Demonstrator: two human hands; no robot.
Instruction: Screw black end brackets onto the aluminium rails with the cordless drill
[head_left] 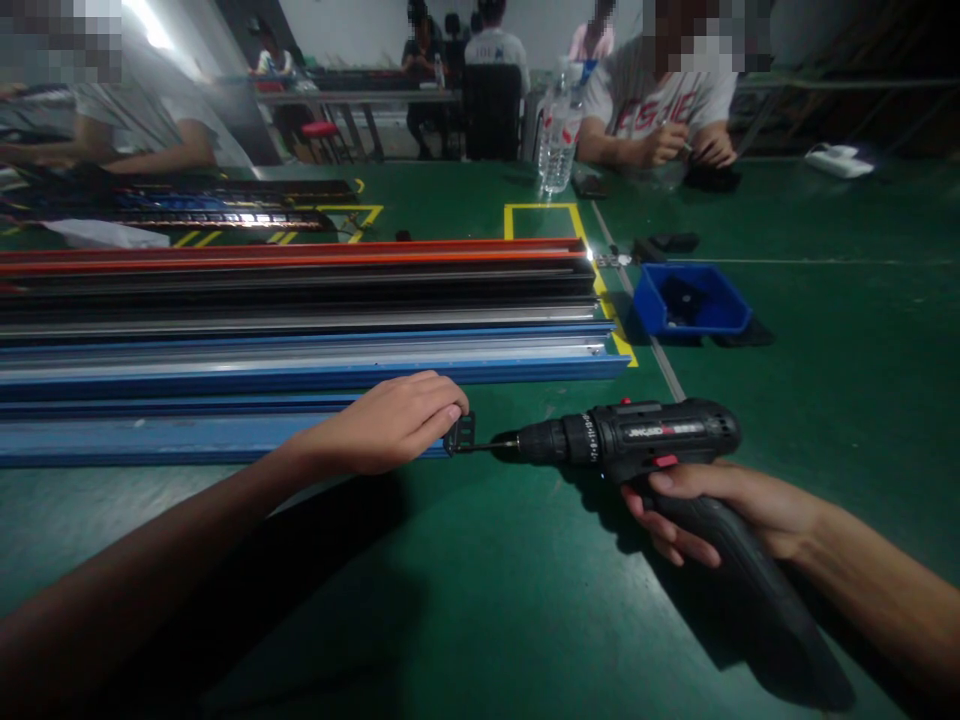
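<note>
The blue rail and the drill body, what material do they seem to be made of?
Blue rail: probably metal with a blue coating or film; long, straight, sharp-edged profile with a soft sheen.
Drill: apparently black moulded plastic, matt, with red accents; its bit looks like bare metal.

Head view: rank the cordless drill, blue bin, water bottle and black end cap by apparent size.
1. cordless drill, though nearest the camera
2. blue bin
3. water bottle, farther off, so unsure against the bin
4. black end cap
</note>
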